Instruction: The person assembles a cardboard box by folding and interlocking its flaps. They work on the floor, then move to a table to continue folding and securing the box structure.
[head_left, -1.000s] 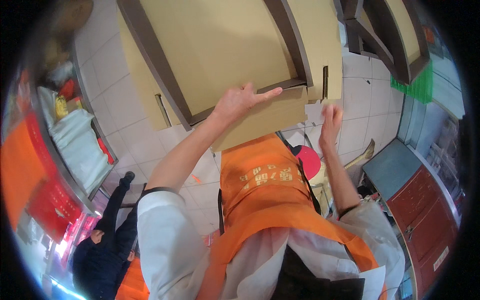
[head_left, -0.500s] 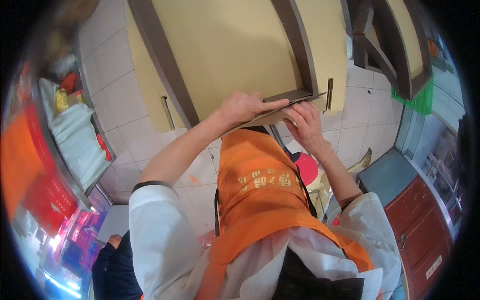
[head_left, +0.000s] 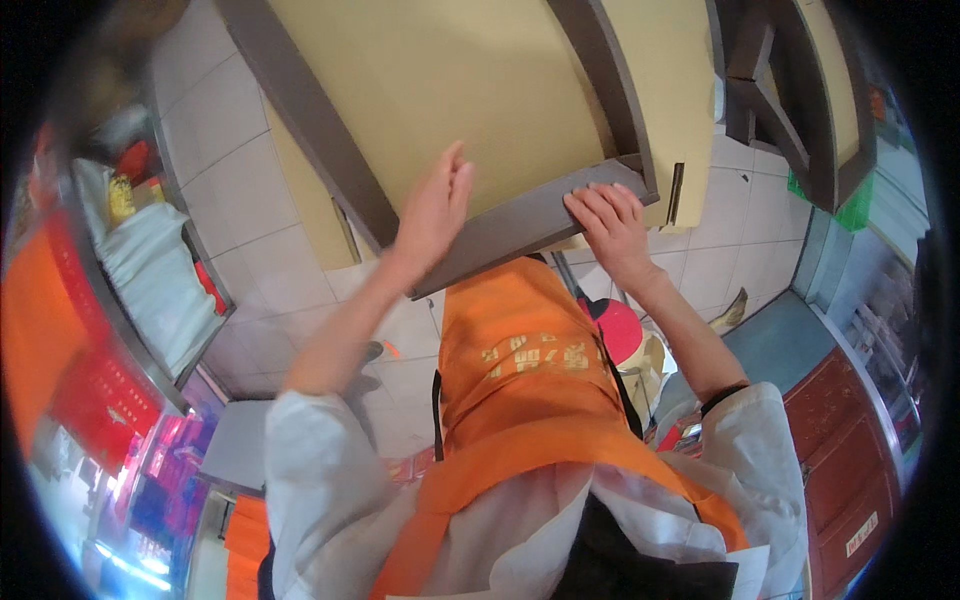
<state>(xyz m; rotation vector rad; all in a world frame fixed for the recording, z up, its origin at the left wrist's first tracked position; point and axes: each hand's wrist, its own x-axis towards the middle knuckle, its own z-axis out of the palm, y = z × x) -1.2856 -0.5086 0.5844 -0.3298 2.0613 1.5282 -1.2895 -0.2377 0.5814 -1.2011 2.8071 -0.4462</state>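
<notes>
A large tray-like cardboard piece (head_left: pixel 470 95), yellow inside with grey-brown walls, lies before me. Along its near side a grey-brown flap (head_left: pixel 515 222) slants from lower left to upper right, its broad face showing. My right hand (head_left: pixel 612 225) grips the flap near its right end, fingers bent over its face; the thumb is hidden. At the flap's left part, my left hand (head_left: pixel 432 215) is raised, slightly blurred, its fingers stretched forward over the yellow panel. Nothing shows in it. A slot (head_left: pixel 675 193) is cut in the yellow board right of the tray.
A second grey-brown and yellow cardboard piece (head_left: pixel 790 110) stands at the far right, by a green crate (head_left: pixel 855 200). To the left are a white bag (head_left: pixel 155 285) and red goods. A grey-topped reddish cabinet (head_left: pixel 840 440) stands at the right. Light tiles (head_left: pixel 270 220) cover the floor.
The flap, earlier nearly edge-on between both hands, now shows its broad face. My left hand has moved left and lifted its fingers. A dark-sleeved person's hand at lower left has gone from view.
</notes>
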